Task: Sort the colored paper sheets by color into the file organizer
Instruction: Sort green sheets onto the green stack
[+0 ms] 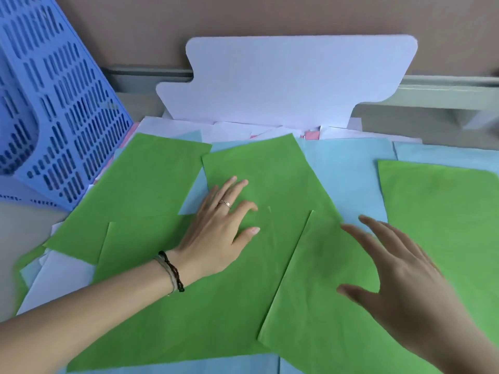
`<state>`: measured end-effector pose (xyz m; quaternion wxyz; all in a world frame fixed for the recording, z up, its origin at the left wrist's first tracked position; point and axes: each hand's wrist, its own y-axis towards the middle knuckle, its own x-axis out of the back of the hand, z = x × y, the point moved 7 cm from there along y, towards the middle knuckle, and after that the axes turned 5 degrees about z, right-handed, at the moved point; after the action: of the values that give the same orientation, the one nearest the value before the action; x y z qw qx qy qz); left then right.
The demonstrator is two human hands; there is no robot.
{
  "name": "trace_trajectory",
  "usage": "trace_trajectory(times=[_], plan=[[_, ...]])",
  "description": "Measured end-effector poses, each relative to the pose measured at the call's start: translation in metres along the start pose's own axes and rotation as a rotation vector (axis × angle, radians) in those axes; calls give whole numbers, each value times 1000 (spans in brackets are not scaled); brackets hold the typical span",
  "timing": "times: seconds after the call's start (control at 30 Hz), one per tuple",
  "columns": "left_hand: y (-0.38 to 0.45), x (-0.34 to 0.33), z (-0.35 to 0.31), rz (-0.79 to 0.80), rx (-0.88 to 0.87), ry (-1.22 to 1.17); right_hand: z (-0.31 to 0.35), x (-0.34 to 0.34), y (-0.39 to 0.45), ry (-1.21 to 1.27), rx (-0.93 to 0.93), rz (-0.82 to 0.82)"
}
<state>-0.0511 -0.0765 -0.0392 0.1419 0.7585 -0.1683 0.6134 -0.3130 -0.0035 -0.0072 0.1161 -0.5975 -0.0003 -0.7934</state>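
A person's left hand (pixel 224 228), fingers spread and lying flat, presses on a green sheet (pixel 259 174) at the centre of the frame, while the right hand (pixel 399 268), fingers also spread and holding nothing, hovers at lower right over another green sheet (pixel 318 306); motion blur makes it hard to tell whether its fingertips touch the paper. More green sheets fan out to the left (pixel 140 184) and the far right (pixel 442 211), all overlapping light blue sheets (pixel 348 179), with white and pink paper showing at the upper edge of the pile. The blue slotted file organizer (pixel 62 109) stands at upper left, its base touching the pile; a pale cardboard divider (pixel 283 82) rises behind. The step in hand appears to be gathering the greens. The next move likely calls for sliding the scattered green sheets into one stack, without dragging blue ones along, before carrying them to the organizer.
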Motion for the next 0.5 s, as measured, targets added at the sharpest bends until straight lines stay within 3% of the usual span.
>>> trace_trajectory(times=[0.2, 0.27, 0.37, 0.43, 0.5], plan=[[2, 13, -7, -28, 25, -32, -5, -6, 4, -100, -47, 77], [-6, 24, 1, 81, 20, -39, -4, -7, 5, -136, -49, 53], [-23, 23, 23, 372, 109, 12, -9, -5, 15, -64, -56, 4], [-30, 21, 30, 412, 146, -19, -10, 0, 20, 27, -55, -47], [-29, 23, 29, 354, 158, -19, -12, 8, 21, 64, -43, -111]])
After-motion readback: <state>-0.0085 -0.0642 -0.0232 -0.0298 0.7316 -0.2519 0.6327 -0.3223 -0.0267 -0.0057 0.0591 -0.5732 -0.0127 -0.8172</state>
